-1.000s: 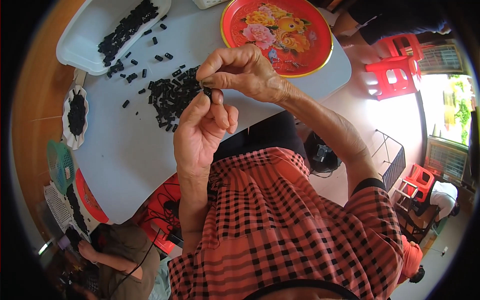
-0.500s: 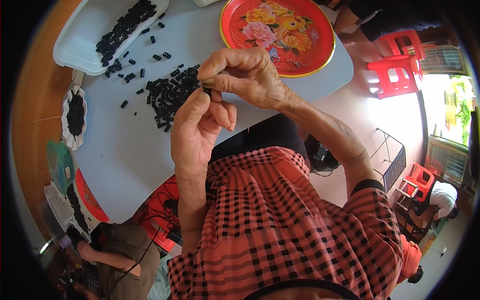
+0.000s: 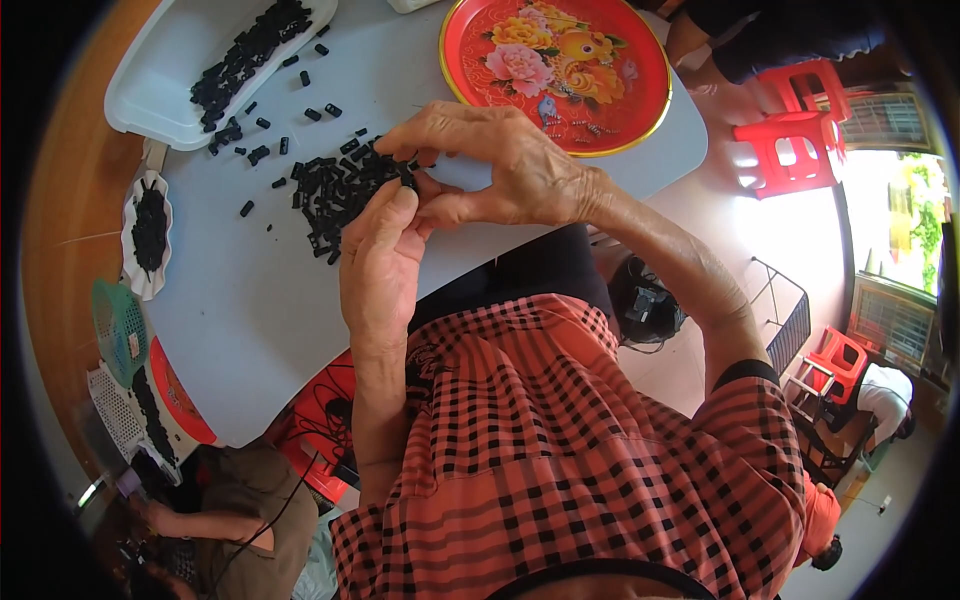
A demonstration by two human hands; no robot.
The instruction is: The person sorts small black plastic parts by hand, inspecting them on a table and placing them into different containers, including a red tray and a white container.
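My left hand (image 3: pixel 378 265) is closed in a pinch, thumb on top, around a small black plastic piece (image 3: pixel 408 178) held above the table. Around it curves my right hand (image 3: pixel 505 165), its thumb and forefinger apart. The right thumb rests by the left fingers, and the forefinger reaches over the piece's far side. Whether the hidden right fingertips touch the piece cannot be made out. Just beyond the hands lies a pile of small black plastic pieces (image 3: pixel 335 195), with several more scattered to its left.
A white tub (image 3: pixel 135 95) of black pieces stands far left, above a scalloped white dish (image 3: pixel 130 262). The red floral tray (image 3: pixel 465 75) at the back holds small metal parts. A green basket (image 3: pixel 118 330) sits at the left edge. Another person's arm (image 3: pixel 225 530) is lower left.
My right thumb and forefinger have parted from their pinch. The right thumb has come down toward the left fingers. My left hand still grips the black piece.
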